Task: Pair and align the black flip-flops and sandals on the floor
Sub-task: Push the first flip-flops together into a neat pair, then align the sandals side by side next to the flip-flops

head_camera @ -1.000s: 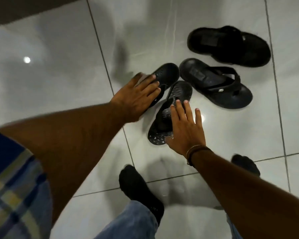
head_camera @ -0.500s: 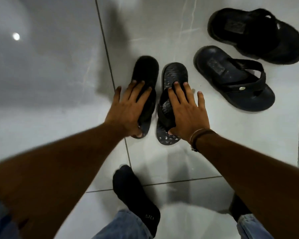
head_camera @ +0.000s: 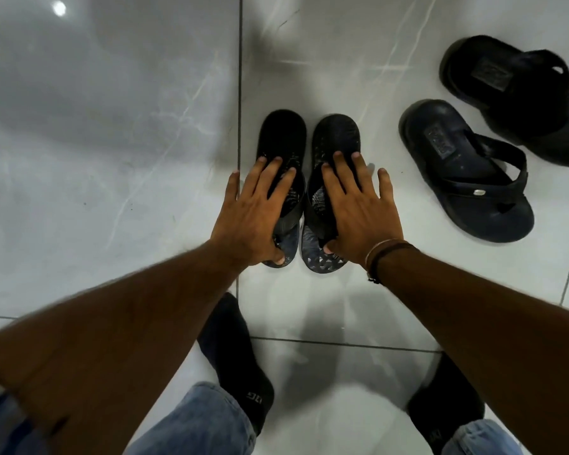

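Note:
Two small black flip-flops with patterned soles lie side by side and parallel on the white tile floor, heels pointing away from me. My left hand [head_camera: 250, 211] lies over the left flip-flop [head_camera: 281, 136], fingers spread on top and thumb at its near end. In the same way my right hand [head_camera: 362, 208], with bands at the wrist, covers the right flip-flop [head_camera: 335, 136]. To the right lie two larger black sandals, a near one [head_camera: 457, 165] and a far one [head_camera: 513, 93], both angled and not lined up with each other.
My feet in black socks stand just below the flip-flops, the left foot [head_camera: 234, 356] and the right foot [head_camera: 447, 399]. A dark grout line [head_camera: 240, 77] runs along the left flip-flop's edge. Glossy tile stretches to the left.
The two small flip-flops were crossed at an angle a second ago. Both hands have turned them until they lie parallel and close together. The larger sandals have not moved.

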